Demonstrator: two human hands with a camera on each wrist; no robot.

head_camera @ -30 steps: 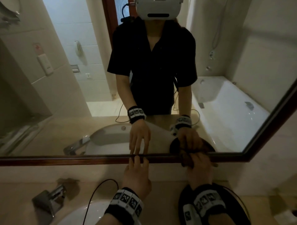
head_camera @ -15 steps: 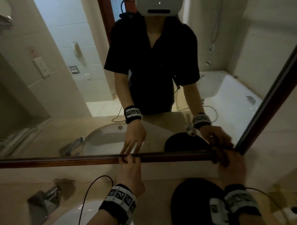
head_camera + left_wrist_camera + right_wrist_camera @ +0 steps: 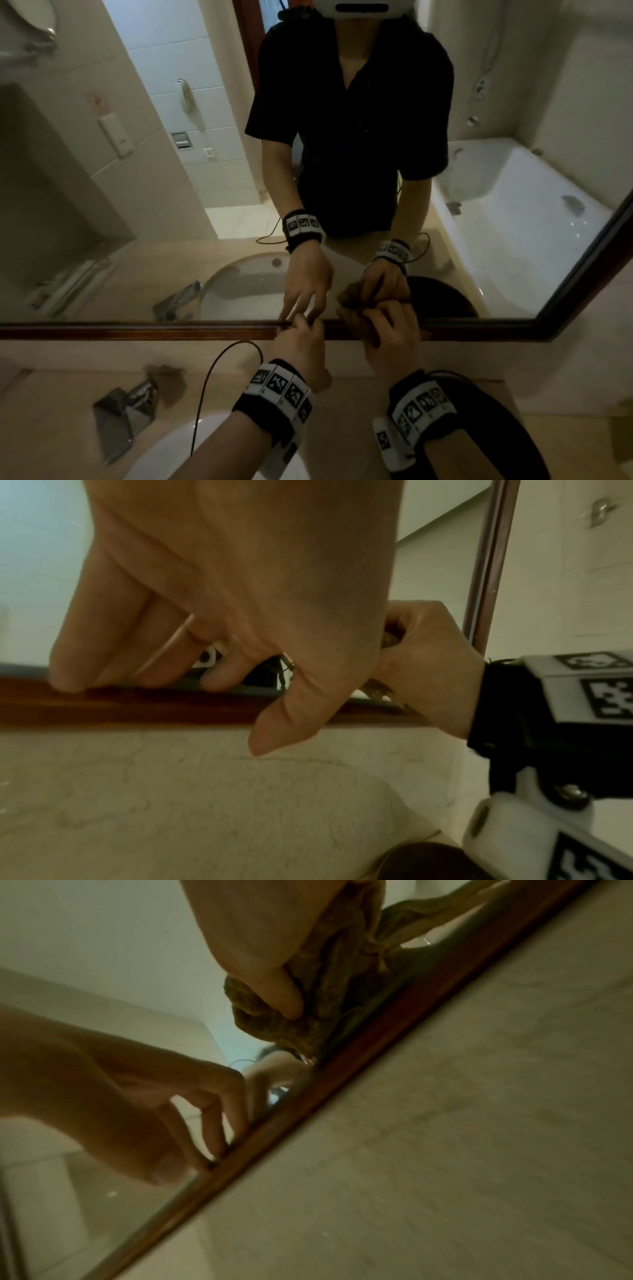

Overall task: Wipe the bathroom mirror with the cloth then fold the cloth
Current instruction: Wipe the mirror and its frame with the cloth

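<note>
Head view shows the cloth (image 3: pixel 356 320), brown and bunched into a wad, pressed against the bottom edge of the mirror (image 3: pixel 120 205) where glass meets the wooden frame (image 3: pixel 137 331). The right hand (image 3: pixel 390 337) has its fingers curled tightly round that wad; the right wrist view confirms the thumb digging into the crumpled fabric, with a loose tail of it trailing along the frame. Just beside it, the left hand (image 3: pixel 303 346) holds nothing: its relaxed fingertips rest on the frame's upper lip, apparently bracing. The two hands sit close together without touching.

Wiping looks to be underway along the lowest strip of glass, which suggests a late pass, though the pictures cannot show how clean the rest of the mirror is. Folding has not begun, since the cloth is crumpled. Below lie the stone counter (image 3: pixel 51 428), the tap (image 3: pixel 126 411) and the basin (image 3: pixel 164 455).
</note>
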